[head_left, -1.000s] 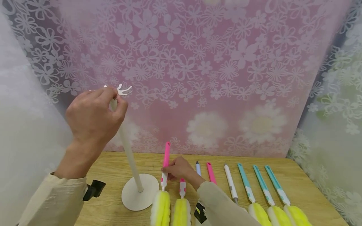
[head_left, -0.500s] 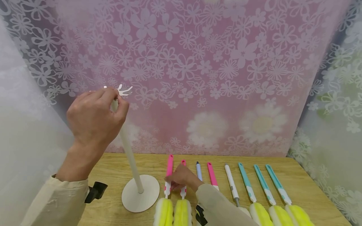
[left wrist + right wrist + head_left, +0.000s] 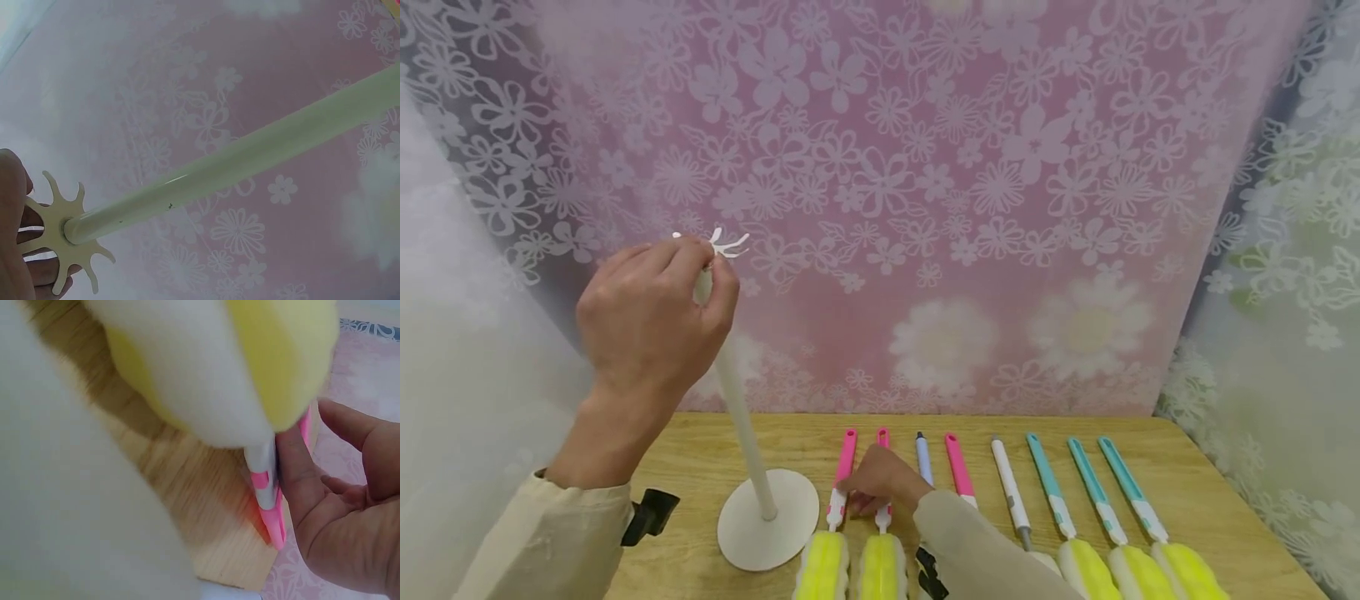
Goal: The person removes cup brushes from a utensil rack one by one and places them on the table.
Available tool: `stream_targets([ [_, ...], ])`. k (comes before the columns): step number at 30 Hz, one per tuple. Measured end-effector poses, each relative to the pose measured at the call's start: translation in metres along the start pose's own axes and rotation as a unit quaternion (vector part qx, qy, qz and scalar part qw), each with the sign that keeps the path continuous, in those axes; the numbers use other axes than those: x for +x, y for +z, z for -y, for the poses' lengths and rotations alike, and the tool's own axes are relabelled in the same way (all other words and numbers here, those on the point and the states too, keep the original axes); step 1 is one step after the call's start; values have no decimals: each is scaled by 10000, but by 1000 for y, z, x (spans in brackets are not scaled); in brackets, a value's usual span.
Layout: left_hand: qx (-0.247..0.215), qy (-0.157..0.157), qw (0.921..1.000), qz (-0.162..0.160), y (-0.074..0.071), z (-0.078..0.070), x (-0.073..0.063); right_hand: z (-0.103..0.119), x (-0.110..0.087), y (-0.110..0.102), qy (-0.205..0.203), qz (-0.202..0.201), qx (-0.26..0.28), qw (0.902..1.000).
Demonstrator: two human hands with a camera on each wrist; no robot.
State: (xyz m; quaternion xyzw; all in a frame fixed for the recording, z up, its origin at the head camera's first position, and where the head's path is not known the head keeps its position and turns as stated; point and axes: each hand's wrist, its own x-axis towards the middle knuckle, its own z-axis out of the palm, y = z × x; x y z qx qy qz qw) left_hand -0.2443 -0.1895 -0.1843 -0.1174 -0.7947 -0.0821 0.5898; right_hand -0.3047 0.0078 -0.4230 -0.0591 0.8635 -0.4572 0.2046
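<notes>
My left hand point(image 3: 651, 325) grips the top of a cream hook stand point(image 3: 737, 404), just under its curved prongs. In the left wrist view, fingers curl behind the stand's pronged disc point(image 3: 61, 240). My right hand point(image 3: 883, 479) is over two pink-handled sponge bottle brushes lying side by side right of the stand's base. Its fingertips are right at the handle of the left bottle brush point(image 3: 846, 458), and the hand covers part of the second bottle brush point(image 3: 883, 567). In the right wrist view, thumb and finger are spread on either side of a pink handle.
To the right lie a blue-handled tool point(image 3: 923, 458), another pink handle point(image 3: 958, 467), a white-handled brush point(image 3: 1011, 483) and several teal-handled brushes point(image 3: 1048, 475). The wooden table point(image 3: 685, 450) ends at a floral curtain point(image 3: 887, 208) behind and at its sides.
My right hand has lowered the left pink bottle brush onto the table, beside the second one, and its fingers have loosened. My left hand has stayed at the top of the stand.
</notes>
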Motion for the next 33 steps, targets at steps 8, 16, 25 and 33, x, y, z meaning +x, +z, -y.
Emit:
stream_targets([
  [8,-40,329,9991,274,1,8,-2,4,-2,-12,-601,320,-11,9977],
  [16,-183,624,9975,283,5,21,-14,6,-10,-38,-1496,515,376,9867],
  [25,-938,546,9885,-1056,6,9,-29,-19,-32,-95,-2229,-849,-655,9689],
  [33,-1651,1480,9506,-2172,21,-12,-68,-46,-43,-127,-1791,-1558,-644,9693],
])
